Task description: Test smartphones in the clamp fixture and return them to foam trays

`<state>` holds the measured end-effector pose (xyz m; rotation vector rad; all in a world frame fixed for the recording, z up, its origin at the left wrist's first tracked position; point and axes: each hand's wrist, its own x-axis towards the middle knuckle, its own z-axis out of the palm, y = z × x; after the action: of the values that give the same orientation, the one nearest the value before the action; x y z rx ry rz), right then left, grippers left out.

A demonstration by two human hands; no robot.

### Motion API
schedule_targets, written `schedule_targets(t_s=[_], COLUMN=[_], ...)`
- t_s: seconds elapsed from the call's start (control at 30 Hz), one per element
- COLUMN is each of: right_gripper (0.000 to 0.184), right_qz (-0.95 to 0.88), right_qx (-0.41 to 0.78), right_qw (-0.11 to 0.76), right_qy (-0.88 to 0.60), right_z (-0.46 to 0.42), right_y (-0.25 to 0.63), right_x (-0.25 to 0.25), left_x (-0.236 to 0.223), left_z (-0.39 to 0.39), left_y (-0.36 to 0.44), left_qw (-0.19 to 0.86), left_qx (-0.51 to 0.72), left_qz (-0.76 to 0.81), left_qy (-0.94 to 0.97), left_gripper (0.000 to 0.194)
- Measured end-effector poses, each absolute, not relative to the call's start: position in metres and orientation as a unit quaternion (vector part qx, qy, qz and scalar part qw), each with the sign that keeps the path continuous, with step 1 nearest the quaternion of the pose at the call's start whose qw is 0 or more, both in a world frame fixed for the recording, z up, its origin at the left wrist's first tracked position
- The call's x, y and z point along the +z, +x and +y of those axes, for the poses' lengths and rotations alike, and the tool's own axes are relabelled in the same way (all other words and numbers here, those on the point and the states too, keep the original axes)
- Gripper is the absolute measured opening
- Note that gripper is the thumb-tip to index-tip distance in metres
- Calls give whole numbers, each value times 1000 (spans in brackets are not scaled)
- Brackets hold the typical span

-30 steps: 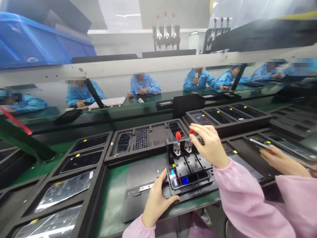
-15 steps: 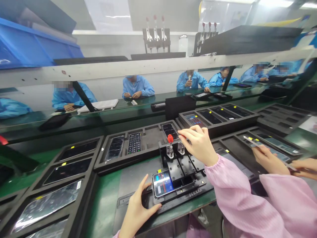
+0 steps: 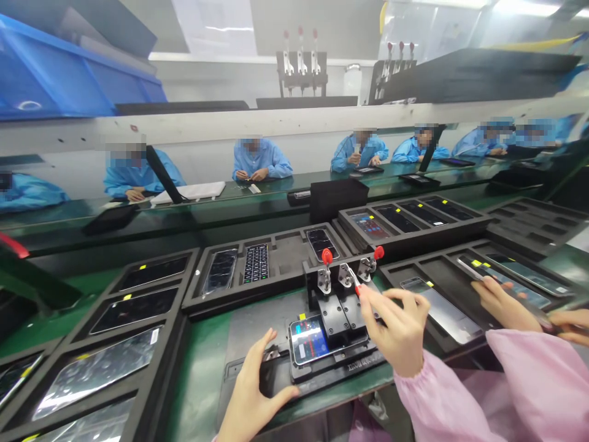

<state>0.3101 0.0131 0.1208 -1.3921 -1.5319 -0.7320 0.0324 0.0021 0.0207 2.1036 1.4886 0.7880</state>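
A phone with a lit screen (image 3: 310, 341) lies face up in a black clamping fixture (image 3: 338, 316), its right part covered by black blocks. Three toggle clamps stand along the fixture's back. Two of them, the left red-knobbed clamp lever (image 3: 326, 256) and the right clamp lever (image 3: 378, 252), point up. My right hand (image 3: 398, 325) pinches the red handle of the middle clamp lever (image 3: 354, 279), which tilts towards me. My left hand (image 3: 253, 387) is open, thumb and fingers spread around the fixture's left end; whether it touches is unclear.
Black foam trays with phones stand on the left (image 3: 177, 331), behind the fixture (image 3: 288, 261) and at the back right (image 3: 409, 239). Close on my right, a co-worker's hand (image 3: 506, 304) in a pink sleeve holds a phone. Several people in blue sit across the bench.
My right hand has come down and towards me, bringing the middle clamp lever with it. The right clamp's red knob now shows. My left hand stays open by the fixture.
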Motion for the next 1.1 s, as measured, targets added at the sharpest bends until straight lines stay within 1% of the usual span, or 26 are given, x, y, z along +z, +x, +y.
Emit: schedule_targets(t_s=[0.1, 0.2, 0.4, 0.57, 0.67, 0.73, 0.87, 0.93, 1.0, 1.1], right_gripper=[29, 37, 41, 37, 31, 29, 29, 28, 26, 21], right_qz=[-606, -612, -615, -628, -643, -653, -636, -625, -619, -614], right_qx=[-334, -327, -307, -296, -269, -242, -223, -221, -217, -216], right_qw=[416, 384, 356, 348, 362, 387, 471, 504, 519, 521], right_qy=[-590, -609, -633, -630, -619, -605, -568, -554, -548, -553], right_z=[5, 11, 23, 22, 20, 18, 7, 1, -3, -4], right_y=[308, 303, 295, 298, 302, 305, 313, 318, 322, 326], right_x=[90, 70, 57, 59, 65, 71, 80, 82, 82, 78], left_x=[24, 28, 32, 33, 33, 33, 34, 33, 31, 26], left_z=[3, 4, 7, 10, 11, 11, 7, 6, 5, 5], left_y=[36, 42, 48, 57, 62, 63, 58, 53, 48, 42], left_qw=[205, 195, 162, 154, 147, 147, 155, 157, 165, 187], left_qx=[281, 267, 233, 207, 201, 202, 230, 250, 272, 300], left_qz=[503, 492, 487, 488, 497, 500, 513, 521, 522, 520], left_qy=[791, 806, 826, 834, 832, 829, 813, 801, 792, 778], left_gripper=[78, 75, 77, 78, 74, 74, 86, 88, 84, 71])
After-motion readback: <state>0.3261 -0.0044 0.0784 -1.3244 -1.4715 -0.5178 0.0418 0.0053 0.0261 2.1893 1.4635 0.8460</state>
